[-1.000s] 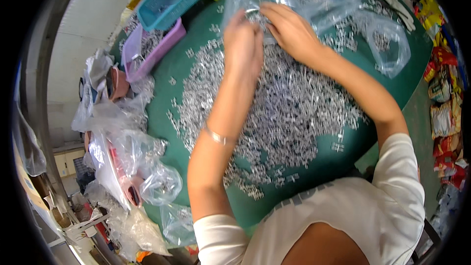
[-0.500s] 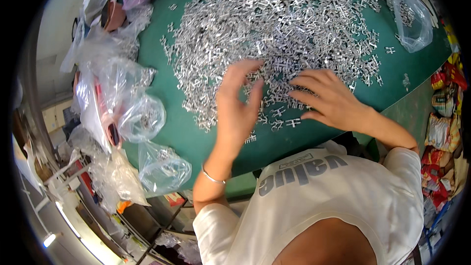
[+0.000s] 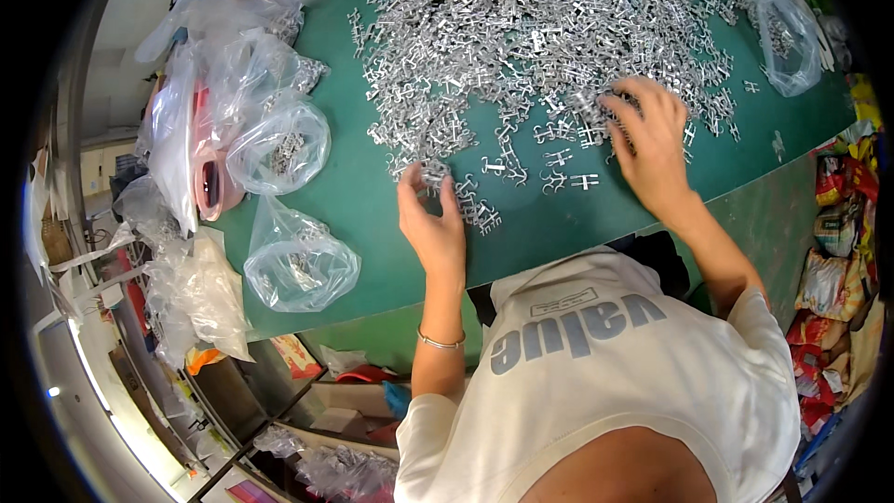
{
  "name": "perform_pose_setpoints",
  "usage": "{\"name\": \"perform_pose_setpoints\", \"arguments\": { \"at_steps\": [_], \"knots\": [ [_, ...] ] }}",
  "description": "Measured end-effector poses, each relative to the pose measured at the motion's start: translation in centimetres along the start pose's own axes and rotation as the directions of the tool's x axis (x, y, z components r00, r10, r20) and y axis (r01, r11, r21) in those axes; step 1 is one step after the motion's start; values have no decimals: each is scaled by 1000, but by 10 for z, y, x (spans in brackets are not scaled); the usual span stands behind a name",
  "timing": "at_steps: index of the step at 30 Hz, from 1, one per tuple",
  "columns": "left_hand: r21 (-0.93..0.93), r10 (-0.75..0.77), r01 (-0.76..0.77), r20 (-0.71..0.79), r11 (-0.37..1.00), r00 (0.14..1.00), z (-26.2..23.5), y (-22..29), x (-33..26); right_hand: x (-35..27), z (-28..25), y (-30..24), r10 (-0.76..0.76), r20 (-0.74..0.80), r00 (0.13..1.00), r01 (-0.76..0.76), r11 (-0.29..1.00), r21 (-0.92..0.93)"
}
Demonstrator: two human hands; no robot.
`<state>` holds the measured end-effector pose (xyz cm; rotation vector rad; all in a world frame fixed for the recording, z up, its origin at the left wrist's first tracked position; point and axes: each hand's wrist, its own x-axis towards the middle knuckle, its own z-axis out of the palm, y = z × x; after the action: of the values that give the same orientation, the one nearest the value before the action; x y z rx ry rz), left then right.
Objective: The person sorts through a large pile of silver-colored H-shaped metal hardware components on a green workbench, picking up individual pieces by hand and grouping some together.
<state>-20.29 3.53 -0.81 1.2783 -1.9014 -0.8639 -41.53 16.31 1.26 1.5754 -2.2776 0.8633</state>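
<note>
A large heap of small silver H-shaped metal pieces [image 3: 521,28] covers much of the green table [image 3: 363,214]. At its near left edge my left hand [image 3: 433,228] has its thumb and fingers curled round a few of these pieces, which show at the fingertips. My right hand [image 3: 655,135] is bent over the heap's near right edge, fingers curled on a slightly blurred clump of the same pieces. Between my hands several loose metal pieces [image 3: 556,160] lie scattered on the table. How many pieces each hand holds is hidden.
Clear plastic bags with metal pieces, one of them a near bag [image 3: 303,265], line the table's left side beside a pink container [image 3: 216,191]. Another open bag [image 3: 790,47] lies at the far right. Colourful packages [image 3: 829,279] are stacked beyond the right edge.
My left hand has come down and nearer me, to the heap's near left edge, with pieces at its fingers. My right hand has curled in over the heap. The view has shifted slightly.
</note>
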Motion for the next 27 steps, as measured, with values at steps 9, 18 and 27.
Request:
{"name": "perform_pose_setpoints", "arguments": {
  "at_steps": [9, 18, 27],
  "knots": [
    [236, 311, -394, 324, 888, 894, 3, 15, -21, -14, 23, -20, -175, 178, 968, 152, 979, 136],
    [96, 357, -452, 478, 887, 802, 12, 12, -28, -17, 7, -24, 477, 515, 712, -578, -20, 816],
    [250, 251, -304, 222, 919, 942, 1, 9, -24, 7, 47, -71, 10, 232, 973, -53, 982, 180]
  ]
}}
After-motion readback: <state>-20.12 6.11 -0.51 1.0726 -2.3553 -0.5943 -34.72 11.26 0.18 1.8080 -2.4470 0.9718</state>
